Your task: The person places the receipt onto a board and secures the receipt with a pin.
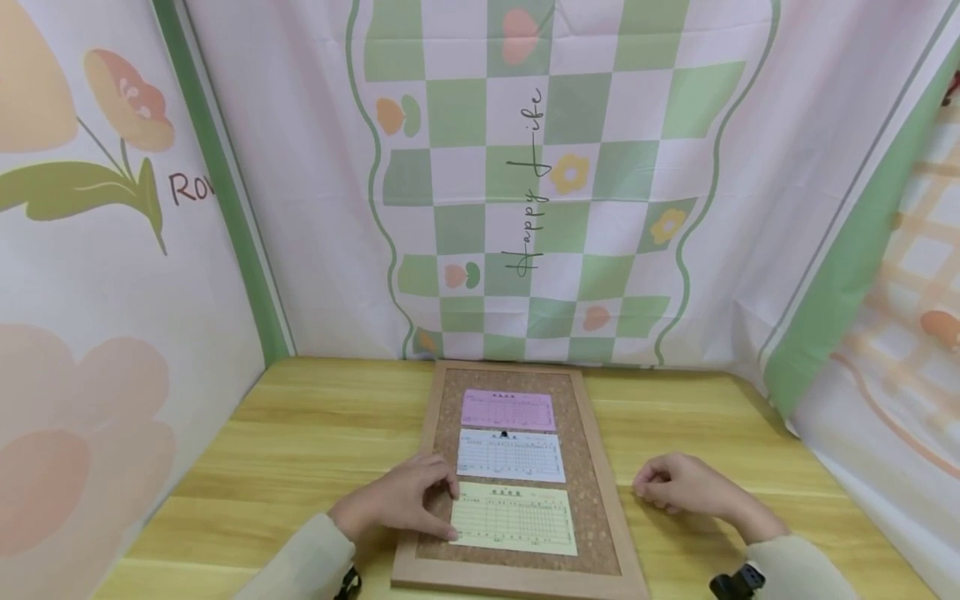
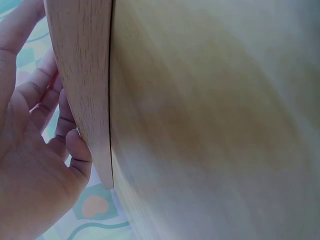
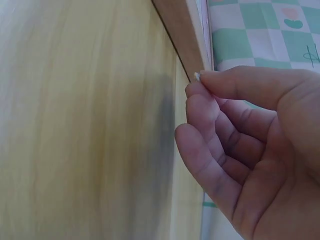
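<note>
A wood-framed corkboard (image 1: 442, 550) lies on the table with three printed paper slips in a column. The pink-purple slip (image 1: 506, 411) is farthest, the pale blue slip (image 1: 510, 458) is in the middle and the yellow slip (image 1: 513, 521) nearest. A small black pin (image 1: 504, 434) shows at the blue slip's top edge. My left hand (image 1: 405, 496) reaches over the frame's left side, thumb and forefinger spread and touching the yellow slip's left edge. Right of the board, my right hand (image 1: 686, 485) pinches a tiny whitish piece (image 3: 197, 76) between thumb and forefinger; most of it is hidden.
The yellow wood-grain table (image 1: 315, 417) extends on both sides of the board. Behind it hangs a green-and-white checked curtain (image 1: 525, 192), close to the board's far edge. Printed cloths (image 1: 127, 275) enclose the left and right sides. A dark strap (image 1: 738, 582) circles the right wrist.
</note>
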`<state>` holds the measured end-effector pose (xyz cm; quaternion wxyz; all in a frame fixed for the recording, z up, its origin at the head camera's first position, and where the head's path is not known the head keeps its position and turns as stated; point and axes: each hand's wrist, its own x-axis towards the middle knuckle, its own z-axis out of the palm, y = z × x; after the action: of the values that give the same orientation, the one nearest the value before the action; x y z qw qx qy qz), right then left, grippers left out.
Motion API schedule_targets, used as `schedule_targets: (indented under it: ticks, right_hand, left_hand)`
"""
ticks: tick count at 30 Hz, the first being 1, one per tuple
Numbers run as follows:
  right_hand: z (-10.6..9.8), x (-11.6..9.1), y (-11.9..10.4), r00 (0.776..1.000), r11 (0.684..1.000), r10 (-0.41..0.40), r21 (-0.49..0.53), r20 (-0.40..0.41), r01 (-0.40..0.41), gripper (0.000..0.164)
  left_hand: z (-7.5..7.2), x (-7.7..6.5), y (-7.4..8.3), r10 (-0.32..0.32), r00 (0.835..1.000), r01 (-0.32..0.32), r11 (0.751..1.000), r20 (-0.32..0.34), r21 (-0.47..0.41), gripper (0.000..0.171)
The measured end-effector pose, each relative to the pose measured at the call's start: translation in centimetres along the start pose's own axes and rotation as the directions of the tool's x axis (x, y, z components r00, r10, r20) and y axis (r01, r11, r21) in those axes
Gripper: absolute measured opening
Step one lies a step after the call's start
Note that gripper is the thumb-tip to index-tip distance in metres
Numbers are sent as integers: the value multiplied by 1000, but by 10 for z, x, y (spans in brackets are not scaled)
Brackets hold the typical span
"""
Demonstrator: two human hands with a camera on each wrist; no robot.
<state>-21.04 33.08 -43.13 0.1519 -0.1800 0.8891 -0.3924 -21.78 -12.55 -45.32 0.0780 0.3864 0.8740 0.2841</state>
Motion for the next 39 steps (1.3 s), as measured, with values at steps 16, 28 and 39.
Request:
schedule_targets:
  ticks: [16, 28, 39]
  right_hand:
    - [11, 22, -31, 998, 997, -56, -45, 2, 56, 14]
    - [28, 42, -53, 993, 993, -113, -15, 33, 114, 13]
    - [42, 63, -66, 991, 994, -93, 72, 97, 86, 14]
  left_hand:
    - [3, 1, -4, 13, 1000, -13, 1000, -7, 4, 44]
    - [1, 2, -4, 27, 1000, -28, 1000, -5, -8, 43]
    - [2, 2, -6, 12, 1000, -12, 1000, -2, -15, 43]
